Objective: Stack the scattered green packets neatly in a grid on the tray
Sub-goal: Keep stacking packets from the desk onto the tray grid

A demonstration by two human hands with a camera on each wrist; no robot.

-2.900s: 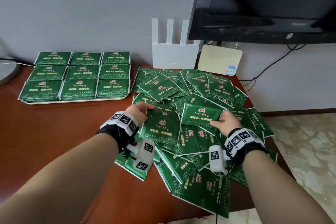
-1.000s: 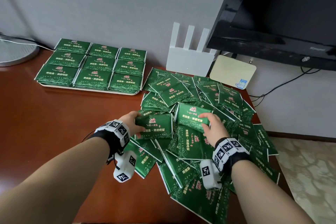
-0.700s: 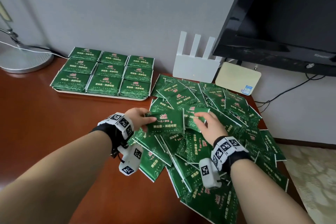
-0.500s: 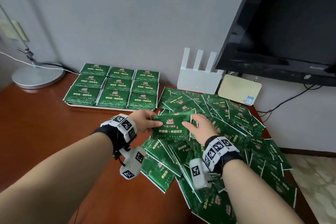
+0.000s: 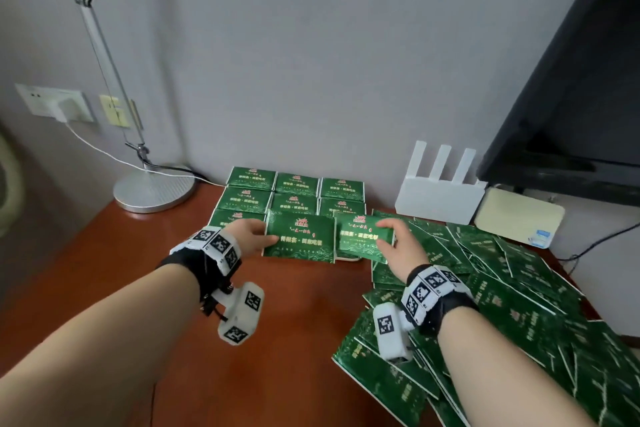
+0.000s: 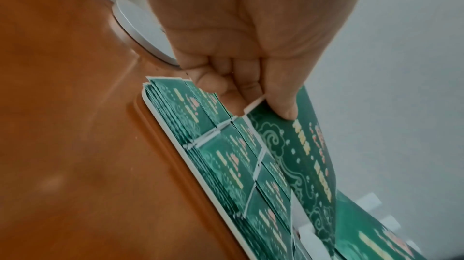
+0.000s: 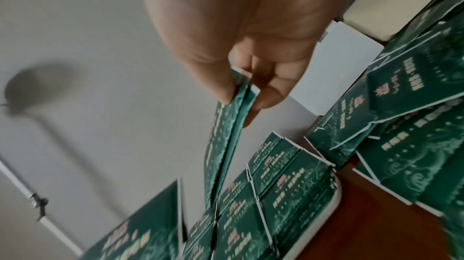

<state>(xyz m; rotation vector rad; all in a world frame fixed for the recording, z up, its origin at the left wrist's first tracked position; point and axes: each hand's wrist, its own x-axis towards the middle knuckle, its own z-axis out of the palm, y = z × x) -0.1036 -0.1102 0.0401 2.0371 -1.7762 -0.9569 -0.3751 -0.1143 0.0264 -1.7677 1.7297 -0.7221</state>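
Observation:
A white tray (image 5: 347,257) by the wall carries green packets (image 5: 296,184) in a three-wide grid of stacks. My left hand (image 5: 252,236) pinches the left edge of a green packet (image 5: 299,236) and holds it over the tray's front row. My right hand (image 5: 398,246) pinches the right edge of another green packet (image 5: 360,237) just beside it. In the left wrist view, thumb and fingers (image 6: 258,105) clamp the held packet (image 6: 308,157) above the tray's rim (image 6: 184,158). The right wrist view shows the right hand (image 7: 247,97) gripping its packet (image 7: 220,145) edge-on. A scattered pile (image 5: 502,288) covers the table's right side.
A lamp's round metal base (image 5: 154,191) stands left of the tray, its cable running to wall sockets (image 5: 55,104). A white router (image 5: 438,198), a beige box (image 5: 519,218) and a black TV (image 5: 571,80) are at the back right. The brown table (image 5: 138,270) shows bare wood at front left.
Each hand has picked a packet out of the pile and carried it left and back, from above the pile to over the tray's front row. The view has swung left.

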